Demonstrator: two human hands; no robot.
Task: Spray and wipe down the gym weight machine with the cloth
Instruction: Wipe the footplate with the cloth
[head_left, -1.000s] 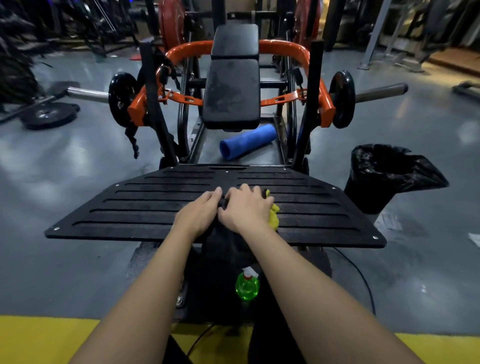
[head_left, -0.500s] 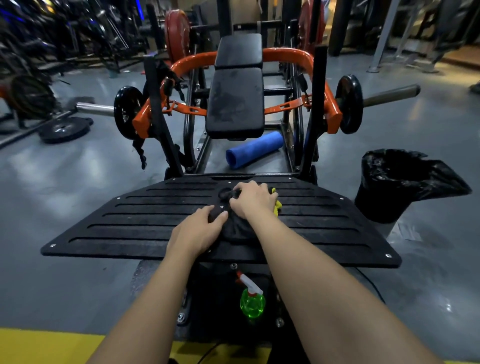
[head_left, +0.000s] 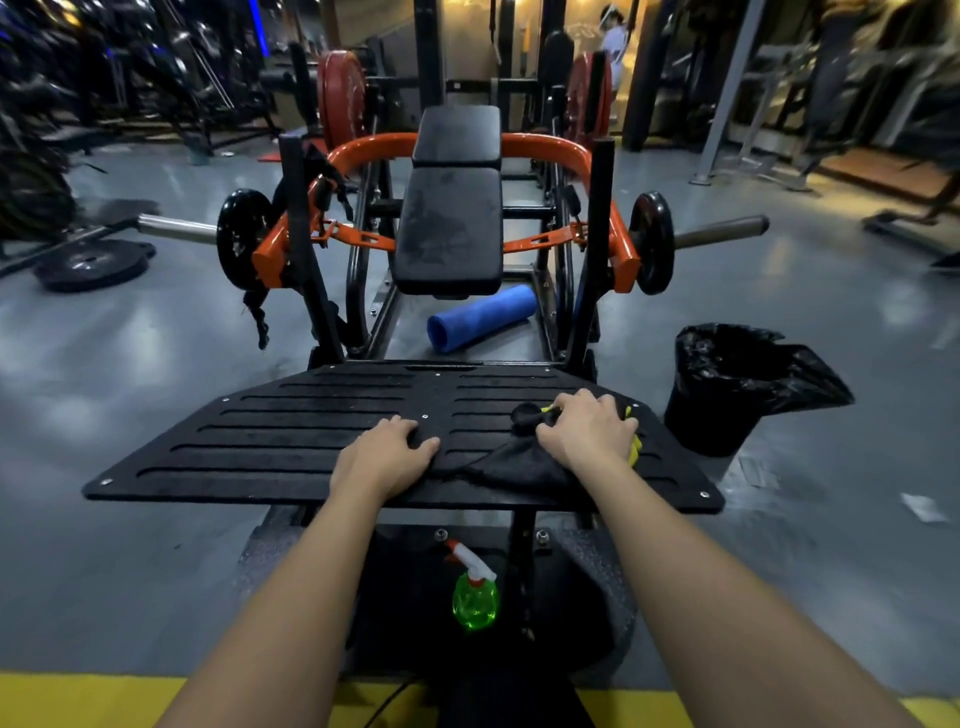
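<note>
The right hand (head_left: 589, 431) bunches the dark cloth (head_left: 511, 465) in curled fingers on the right side of the black foot plate (head_left: 260, 441). The left hand (head_left: 384, 457) lies flat beside it, holding nothing. The cloth looks soft and light; grab its middle.

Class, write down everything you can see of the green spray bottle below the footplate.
The spray bottle has a round, see-through green body that looks like plastic and a white trigger head with a red nozzle tip pointing up and left. It stands upright on the machine's dark base, below the near edge of the black footplate. Nothing else is seen touching it.
</note>
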